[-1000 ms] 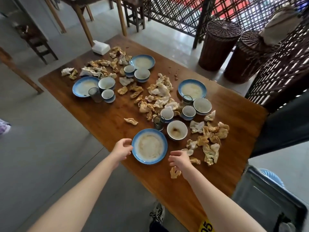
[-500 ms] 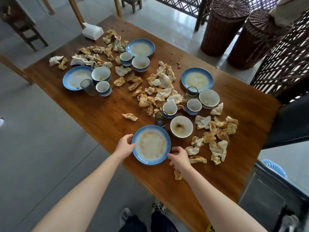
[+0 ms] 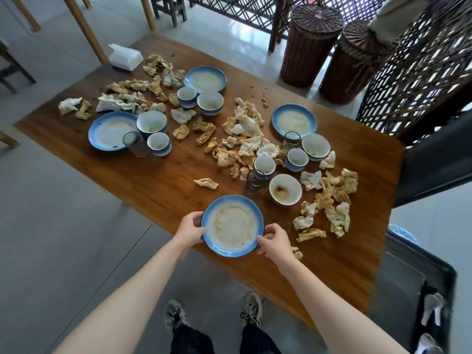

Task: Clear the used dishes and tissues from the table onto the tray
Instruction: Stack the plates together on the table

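Since the blue plate [image 3: 232,226] is at the worktop's [image 3: 153,180] near edge, it's prob. 1st to go. Left hand [image 3: 190,231] & right hand [image 3: 274,242] pinch its rim, one each side, keeping it flat. Tray [image 3: 421,255] is right of plate, tissues [image 3: 324,198] just past it.

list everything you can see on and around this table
table: one, brown, centre
near plate: one, blue-rimmed, near edge
other plates: three, blue-rimmed, left, far, right
bowls: four, white, beside plates
cups: four, white-blue, beside bowls
glasses: at least three, dark, among dishes
tissues: many, white-tan, scattered
tissue box: one, white, far corner
wicker baskets: two, brown, beyond table
tray: one, dark, lower right
hands: left hand, right hand, bare, gripping near plate's rim
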{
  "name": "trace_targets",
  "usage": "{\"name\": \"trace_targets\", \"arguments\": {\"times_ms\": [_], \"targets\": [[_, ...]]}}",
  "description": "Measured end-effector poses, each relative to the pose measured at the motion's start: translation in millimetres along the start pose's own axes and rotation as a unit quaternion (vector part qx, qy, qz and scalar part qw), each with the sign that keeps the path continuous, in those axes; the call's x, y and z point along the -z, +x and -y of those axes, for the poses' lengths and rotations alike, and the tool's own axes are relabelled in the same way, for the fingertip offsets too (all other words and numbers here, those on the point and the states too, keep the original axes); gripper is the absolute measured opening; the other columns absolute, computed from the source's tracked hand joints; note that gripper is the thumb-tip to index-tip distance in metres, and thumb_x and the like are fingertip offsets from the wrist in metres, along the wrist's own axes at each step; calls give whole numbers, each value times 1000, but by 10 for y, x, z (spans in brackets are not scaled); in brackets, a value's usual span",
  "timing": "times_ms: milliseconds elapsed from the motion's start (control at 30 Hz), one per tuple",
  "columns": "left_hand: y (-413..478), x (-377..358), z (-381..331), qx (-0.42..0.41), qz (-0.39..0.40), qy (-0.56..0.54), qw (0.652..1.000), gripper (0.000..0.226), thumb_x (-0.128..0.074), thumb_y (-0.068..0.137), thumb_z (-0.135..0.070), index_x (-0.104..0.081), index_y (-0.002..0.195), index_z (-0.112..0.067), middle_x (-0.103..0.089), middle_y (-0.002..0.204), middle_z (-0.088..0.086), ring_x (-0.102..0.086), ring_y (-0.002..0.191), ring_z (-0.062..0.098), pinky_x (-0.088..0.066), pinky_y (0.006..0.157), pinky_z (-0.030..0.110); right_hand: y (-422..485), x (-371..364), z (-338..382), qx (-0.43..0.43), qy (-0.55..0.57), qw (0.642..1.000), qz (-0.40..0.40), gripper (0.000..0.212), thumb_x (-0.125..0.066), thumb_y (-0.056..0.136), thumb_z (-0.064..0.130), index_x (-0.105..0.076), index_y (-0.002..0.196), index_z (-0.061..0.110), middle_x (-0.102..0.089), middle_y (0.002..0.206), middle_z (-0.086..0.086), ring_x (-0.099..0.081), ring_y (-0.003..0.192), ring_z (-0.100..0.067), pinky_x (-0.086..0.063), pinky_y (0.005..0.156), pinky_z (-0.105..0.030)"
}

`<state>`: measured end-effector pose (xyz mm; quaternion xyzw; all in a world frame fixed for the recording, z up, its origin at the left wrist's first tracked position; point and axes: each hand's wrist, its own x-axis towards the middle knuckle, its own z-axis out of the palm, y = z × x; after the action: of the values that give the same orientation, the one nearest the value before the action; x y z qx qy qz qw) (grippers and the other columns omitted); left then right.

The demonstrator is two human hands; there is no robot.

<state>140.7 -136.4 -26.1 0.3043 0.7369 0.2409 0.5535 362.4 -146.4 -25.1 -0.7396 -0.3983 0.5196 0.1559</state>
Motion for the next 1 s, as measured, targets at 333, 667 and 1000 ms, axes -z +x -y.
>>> {"name": "trace_targets", "arguments": {"times_ms": [333, 667, 1000], "targets": [[-112, 1758, 92, -84, -20, 11, 996, 52, -55, 79, 17, -54, 126, -5, -60, 121, 9, -55, 110, 18, -47, 65, 14, -445, -1343, 834, 28, 25, 999, 21, 23, -68, 86, 15, -53, 103, 18, -66, 91, -3, -68, 75, -16, -57, 60, -24], [-25, 2929, 203, -98, -62, -13, 993, 49, -55, 76, 20, -57, 123, 3, -61, 117, 17, -57, 111, 29, -50, 64, 30, -628, -2310, 1577, 59, 18, 997, 40, 20, -67, 85, 12, -52, 97, 17, -66, 96, -8, -69, 73, -18, -48, 50, -18], [529, 3489, -123, -84, -116, -59, 988, 44, -62, 77, 14, -61, 117, -4, -65, 109, 8, -60, 102, 21, -49, 66, 21, -93, -2744, 2401, 94, -12, 994, 56, 20, -70, 84, 14, -53, 93, 19, -62, 92, -2, -67, 81, -17, -58, 66, -25]]}}
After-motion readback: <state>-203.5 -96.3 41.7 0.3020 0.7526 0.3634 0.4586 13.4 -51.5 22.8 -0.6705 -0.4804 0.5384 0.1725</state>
